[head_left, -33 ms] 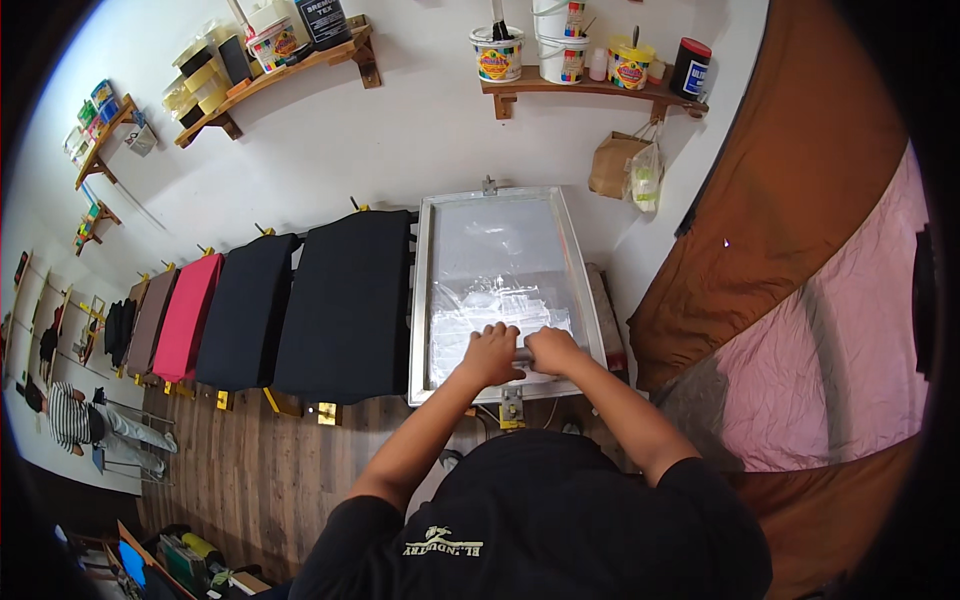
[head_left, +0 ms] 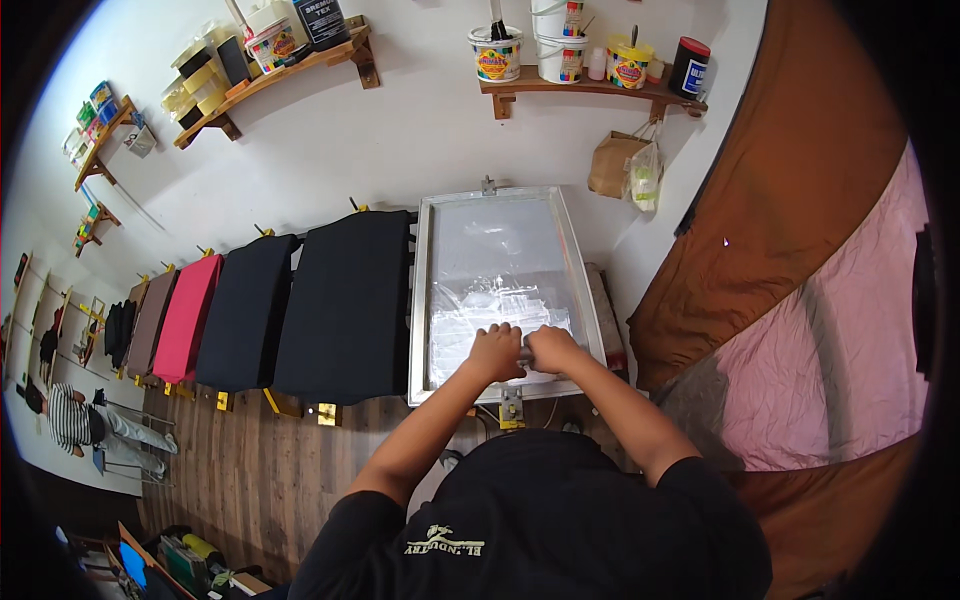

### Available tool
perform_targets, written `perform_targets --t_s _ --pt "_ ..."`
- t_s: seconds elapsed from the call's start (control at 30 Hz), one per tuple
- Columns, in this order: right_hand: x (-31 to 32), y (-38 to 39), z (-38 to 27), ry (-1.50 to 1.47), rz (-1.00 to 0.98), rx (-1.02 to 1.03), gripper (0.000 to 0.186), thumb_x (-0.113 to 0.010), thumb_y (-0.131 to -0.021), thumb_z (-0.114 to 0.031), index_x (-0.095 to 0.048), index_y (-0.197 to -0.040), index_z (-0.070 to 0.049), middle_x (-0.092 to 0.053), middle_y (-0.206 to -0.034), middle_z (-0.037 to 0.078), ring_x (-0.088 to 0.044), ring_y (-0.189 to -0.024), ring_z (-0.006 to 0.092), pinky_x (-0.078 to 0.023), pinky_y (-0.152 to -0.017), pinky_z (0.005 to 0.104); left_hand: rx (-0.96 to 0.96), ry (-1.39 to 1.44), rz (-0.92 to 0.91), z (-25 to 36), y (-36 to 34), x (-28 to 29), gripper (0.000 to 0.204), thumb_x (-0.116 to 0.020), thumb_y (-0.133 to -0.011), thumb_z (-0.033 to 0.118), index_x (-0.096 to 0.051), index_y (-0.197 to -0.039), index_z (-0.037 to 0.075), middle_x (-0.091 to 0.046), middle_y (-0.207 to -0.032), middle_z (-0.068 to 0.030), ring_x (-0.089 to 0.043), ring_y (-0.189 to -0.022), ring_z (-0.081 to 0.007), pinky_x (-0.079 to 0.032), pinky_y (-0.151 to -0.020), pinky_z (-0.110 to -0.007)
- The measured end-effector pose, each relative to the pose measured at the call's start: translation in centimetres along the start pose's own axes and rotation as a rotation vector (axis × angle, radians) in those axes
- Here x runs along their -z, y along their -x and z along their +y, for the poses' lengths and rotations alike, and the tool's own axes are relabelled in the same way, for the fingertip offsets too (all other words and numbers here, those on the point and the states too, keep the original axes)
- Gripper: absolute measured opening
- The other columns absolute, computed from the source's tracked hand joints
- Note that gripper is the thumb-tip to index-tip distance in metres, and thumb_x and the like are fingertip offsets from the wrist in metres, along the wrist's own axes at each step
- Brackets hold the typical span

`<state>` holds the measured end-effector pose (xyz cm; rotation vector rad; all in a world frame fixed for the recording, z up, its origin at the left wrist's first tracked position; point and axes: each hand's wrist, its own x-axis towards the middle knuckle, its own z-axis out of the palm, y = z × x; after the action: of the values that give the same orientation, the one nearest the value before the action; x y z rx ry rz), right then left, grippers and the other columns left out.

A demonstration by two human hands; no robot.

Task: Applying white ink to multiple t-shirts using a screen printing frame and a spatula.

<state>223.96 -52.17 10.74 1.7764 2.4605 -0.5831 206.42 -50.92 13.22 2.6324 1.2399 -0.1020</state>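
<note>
A screen-printing frame (head_left: pixel 590 343) with a silver rim and pale mesh lies flat in front of me, smeared with white ink in its lower half. Near the frame's near end my left hand (head_left: pixel 493 350) and my right hand (head_left: pixel 550 349) are closed on a grey squeegee (head_left: pixel 523 356), mostly hidden under my fingers. A metal clamp (head_left: pixel 511 408) grips the near edge of the frame. Just left of it a row of boards covered in fabric runs away, with black ones (head_left: pixel 343 305) closest and a red one (head_left: pixel 188 317) farther along.
A person (head_left: pixel 80 423) in a striped top is at the far left. Shelves (head_left: pixel 590 85) of tubs and jars line the wall, with bags (head_left: pixel 615 165) hung below. Brown and pink fabric (head_left: pixel 820 380) fills the right side. Boxes and clutter (head_left: pixel 190 560) lie at lower left.
</note>
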Motion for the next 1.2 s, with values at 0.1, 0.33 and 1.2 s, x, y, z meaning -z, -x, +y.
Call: perform_targets --t_s 0.1,0.33,1.2 --pt "0.4 -0.6 0.2 -0.003 -0.025 -0.002 0.027 -0.076 -0.070 -0.014 -0.076 -0.095 -0.004 -0.073 -0.096 0.021 -0.072 -0.092 0.0377 -0.058 -0.082 0.0455 0.029 0.003 -0.131 0.3 -3.1 -0.7 0.046 -0.080 -0.074 0.037 -0.069 -0.109 0.009 -0.071 -0.110 -0.0171 -0.068 -0.105 -0.0370 -0.055 -0.087 -0.050" --pt "0.7 -1.0 0.4 -0.002 -0.056 0.019 0.024 -0.074 -0.069 -0.013 -0.075 -0.090 -0.001 -0.073 -0.093 0.022 -0.072 -0.091 0.0381 -0.059 -0.082 0.0458 0.090 0.092 -0.085 -0.4 -3.2 -2.8 0.021 -0.073 -0.077 0.027 -0.075 -0.087 0.008 -0.075 -0.092 -0.0169 -0.074 -0.089 -0.0340 -0.060 -0.076 -0.044" --pt "-0.3 -1.2 0.5 -0.033 -0.105 0.006 0.025 -0.073 -0.068 -0.016 -0.075 -0.088 -0.003 -0.072 -0.090 0.023 -0.071 -0.088 0.0392 -0.058 -0.082 0.0464 0.061 0.198 -0.109 -1.3 -2.8 -3.1 0.033 -0.077 -0.075 0.037 -0.075 -0.085 0.006 -0.074 -0.087 -0.0188 -0.073 -0.085 -0.0364 -0.059 -0.076 -0.046"
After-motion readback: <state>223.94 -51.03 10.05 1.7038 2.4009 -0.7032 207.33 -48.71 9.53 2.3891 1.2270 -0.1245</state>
